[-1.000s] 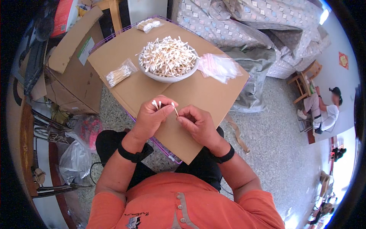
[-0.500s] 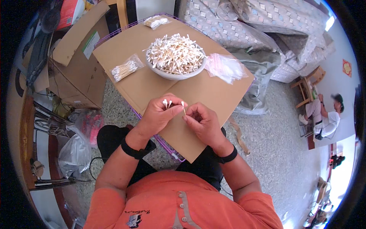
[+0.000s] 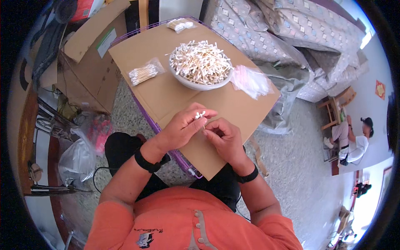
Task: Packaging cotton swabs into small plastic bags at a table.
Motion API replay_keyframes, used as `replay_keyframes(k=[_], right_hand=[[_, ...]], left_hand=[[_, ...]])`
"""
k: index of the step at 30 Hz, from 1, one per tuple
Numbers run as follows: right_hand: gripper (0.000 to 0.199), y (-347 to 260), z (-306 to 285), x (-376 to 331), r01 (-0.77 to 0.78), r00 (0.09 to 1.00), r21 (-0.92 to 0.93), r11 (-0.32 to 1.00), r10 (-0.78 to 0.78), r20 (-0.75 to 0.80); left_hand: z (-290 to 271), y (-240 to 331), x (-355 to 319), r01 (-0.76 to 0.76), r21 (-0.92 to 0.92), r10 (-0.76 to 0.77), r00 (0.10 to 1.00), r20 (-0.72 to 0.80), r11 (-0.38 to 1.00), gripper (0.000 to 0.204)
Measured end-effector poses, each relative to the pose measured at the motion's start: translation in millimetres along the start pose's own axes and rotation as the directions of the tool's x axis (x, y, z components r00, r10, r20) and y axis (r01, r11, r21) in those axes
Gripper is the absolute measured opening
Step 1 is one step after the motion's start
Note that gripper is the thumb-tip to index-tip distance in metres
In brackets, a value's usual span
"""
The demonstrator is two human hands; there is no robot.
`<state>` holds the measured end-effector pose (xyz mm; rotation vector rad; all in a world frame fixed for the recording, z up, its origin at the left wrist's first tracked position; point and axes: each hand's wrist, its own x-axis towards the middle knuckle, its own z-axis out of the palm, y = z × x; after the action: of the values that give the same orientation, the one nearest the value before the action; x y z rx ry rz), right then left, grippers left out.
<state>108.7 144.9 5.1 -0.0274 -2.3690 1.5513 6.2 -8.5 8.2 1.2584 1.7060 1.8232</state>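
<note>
The person in the orange shirt sits with a flat brown cardboard sheet [image 3: 233,104] across the lap. The left hand [image 3: 183,127] is curled shut around a small bunch of white-tipped cotton swabs [image 3: 200,115], whose tips poke out above the fingers. The right hand [image 3: 223,137] sits just beside it, touching it, fingers bent inward and pinched at the bunch; whether it grips a single swab I cannot tell. Both hands hover over the near part of the cardboard.

Further back on the sheet stands a white round bowl [image 3: 201,84] heaped with loose cotton swabs. To its left lies a small clear bag of packed swabs [image 3: 143,73], and to its right a pile of empty clear plastic bags [image 3: 252,81]. Another packed bundle of swabs [image 3: 180,24] rests at the far edge. A large cardboard box [image 3: 89,58] stands on the floor to the left.
</note>
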Motion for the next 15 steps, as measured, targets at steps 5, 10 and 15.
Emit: replay_keyframes(k=[5,10,15], right_hand=[[0.011,0.1,0.3,-0.1,0.004,0.999,-0.064,0.998,-0.002,0.032],[0.010,2.5,3.4,-0.8,-0.026,0.999,-0.007,1.000,0.025,-0.026],[0.009,-0.9,-11.6,1.1,-0.033,0.999,-0.038,0.999,0.032,-0.027]], left_hand=[[-0.2,-5.3,-1.2,-0.063,0.041,0.063,0.998,0.006,0.997,0.026],[-1.8,-12.8,-0.6,-0.103,-0.045,0.101,0.993,-0.056,0.994,0.026],[1.0,-18.7,-3.3,-0.025,-0.282,-0.012,0.991,-0.130,0.959,0.028]])
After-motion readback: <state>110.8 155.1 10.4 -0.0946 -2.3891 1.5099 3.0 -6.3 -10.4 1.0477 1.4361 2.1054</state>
